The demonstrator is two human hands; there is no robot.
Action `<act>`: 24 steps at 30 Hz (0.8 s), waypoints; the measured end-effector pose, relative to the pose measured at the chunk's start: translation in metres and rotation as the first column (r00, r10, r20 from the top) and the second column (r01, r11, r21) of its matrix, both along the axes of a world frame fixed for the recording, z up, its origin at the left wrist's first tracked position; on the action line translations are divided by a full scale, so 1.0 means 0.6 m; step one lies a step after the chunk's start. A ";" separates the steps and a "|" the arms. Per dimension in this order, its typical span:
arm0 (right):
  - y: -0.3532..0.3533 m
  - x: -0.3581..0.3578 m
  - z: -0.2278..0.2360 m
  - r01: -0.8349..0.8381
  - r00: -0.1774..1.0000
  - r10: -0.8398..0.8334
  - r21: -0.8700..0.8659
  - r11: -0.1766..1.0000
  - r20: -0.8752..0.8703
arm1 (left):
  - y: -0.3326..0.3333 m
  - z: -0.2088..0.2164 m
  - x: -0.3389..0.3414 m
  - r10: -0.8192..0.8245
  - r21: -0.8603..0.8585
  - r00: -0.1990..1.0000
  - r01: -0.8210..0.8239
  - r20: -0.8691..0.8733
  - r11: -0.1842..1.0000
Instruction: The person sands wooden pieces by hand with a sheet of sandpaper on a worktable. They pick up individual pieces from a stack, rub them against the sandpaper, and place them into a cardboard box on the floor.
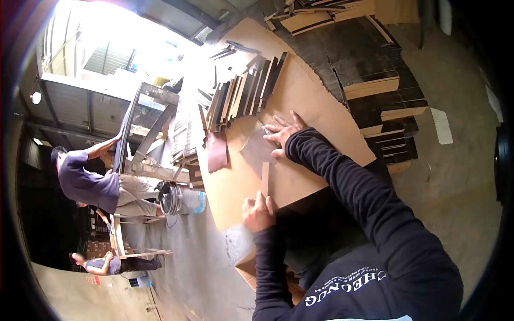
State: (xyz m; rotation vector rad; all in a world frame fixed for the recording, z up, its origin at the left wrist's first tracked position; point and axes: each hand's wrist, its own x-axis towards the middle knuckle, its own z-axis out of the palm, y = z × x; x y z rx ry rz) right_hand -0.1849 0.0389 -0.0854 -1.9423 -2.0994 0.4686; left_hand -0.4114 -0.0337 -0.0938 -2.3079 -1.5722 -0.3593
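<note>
My left hand (259, 213) is at the near edge of a brown cardboard sheet (316, 144), its fingers closed at the lower end of a short, light-brown wooden strip (265, 176). The strip's far end rests on a greyish square sheet (256, 148), which looks like sandpaper. My right hand (284, 135) lies with spread fingers on that sheet's right side, pressing it to the cardboard. Left of it is a reddish-pink sheet (217, 153). Beyond both hands, several dark and light wooden strips (243, 93) lie side by side in a row.
Stacked dark boards (369, 69) stand to the right of the cardboard. Small dark offcuts (234, 49) are scattered at its far end. On the left, a person (91, 176) handles a dark frame (140, 120) beside a bucket (184, 199); another person (101, 263) is further off.
</note>
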 end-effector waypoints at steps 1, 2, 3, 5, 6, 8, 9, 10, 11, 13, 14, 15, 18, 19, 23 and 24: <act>-0.002 -0.002 0.000 0.000 1.000 0.000 -0.009 1.000 0.000 | -0.002 0.008 -0.001 0.007 -0.021 0.999 -0.006 0.046 1.000; -0.002 -0.002 -0.001 0.002 1.000 -0.002 -0.008 1.000 -0.007 | 0.000 0.014 -0.002 0.014 -0.043 0.996 -0.010 0.091 0.999; -0.002 -0.001 -0.003 0.005 1.000 -0.005 -0.006 1.000 -0.014 | 0.008 0.016 0.002 0.032 -0.011 0.987 -0.030 0.155 0.999; -0.005 -0.001 0.000 0.001 1.000 -0.001 -0.010 1.000 -0.031 | 0.027 0.026 -0.003 0.070 -0.084 0.938 -0.044 0.340 0.995; -0.005 -0.001 0.003 0.002 0.999 -0.002 -0.006 1.000 -0.033 | 0.041 0.028 -0.006 0.112 -0.157 0.901 -0.049 0.419 0.986; -0.009 0.002 0.002 0.004 0.999 -0.004 -0.007 1.000 -0.037 | 0.057 0.024 -0.001 0.093 -0.171 0.955 -0.045 0.282 0.984; -0.011 0.003 0.002 0.000 0.999 0.000 -0.002 1.000 -0.033 | 0.063 0.018 0.005 0.073 -0.149 0.972 -0.040 0.222 0.988; -0.010 0.003 0.000 0.000 0.999 0.000 0.002 1.000 -0.034 | 0.070 0.014 0.009 0.049 -0.128 0.987 -0.029 0.155 0.991; -0.010 0.004 -0.001 -0.001 0.999 0.001 0.005 1.000 -0.034 | 0.068 0.012 0.007 0.057 -0.207 0.993 -0.034 0.103 0.978; -0.006 0.003 -0.006 -0.007 0.999 0.007 0.019 1.000 -0.045 | 0.065 0.002 0.012 0.043 -0.170 0.997 -0.032 0.062 0.985; -0.004 0.002 -0.010 -0.009 0.999 0.011 0.024 1.000 -0.047 | 0.065 -0.006 0.015 0.038 -0.153 0.998 -0.030 0.044 0.988; -0.006 0.002 -0.023 -0.001 0.998 0.003 0.036 0.999 -0.061 | 0.062 -0.017 0.015 0.040 -0.146 0.999 -0.044 -0.031 0.988; -0.006 -0.007 -0.014 -0.006 0.996 0.013 0.081 0.997 -0.083 | 0.093 -0.012 0.021 0.126 -0.166 0.987 -0.141 -0.103 0.976; -0.008 -0.003 0.004 -0.010 0.997 0.015 0.075 0.997 -0.072 | 0.118 -0.012 0.029 0.104 -0.094 0.994 -0.107 -0.035 0.990; -0.004 -0.001 0.002 -0.004 0.998 0.008 0.057 0.998 -0.065 | 0.178 0.006 0.064 0.127 -0.171 0.986 -0.108 0.107 0.979; -0.002 -0.004 0.003 -0.001 0.998 0.003 0.039 0.999 -0.059 | 0.163 -0.003 0.055 0.104 -0.164 0.982 -0.078 0.156 0.983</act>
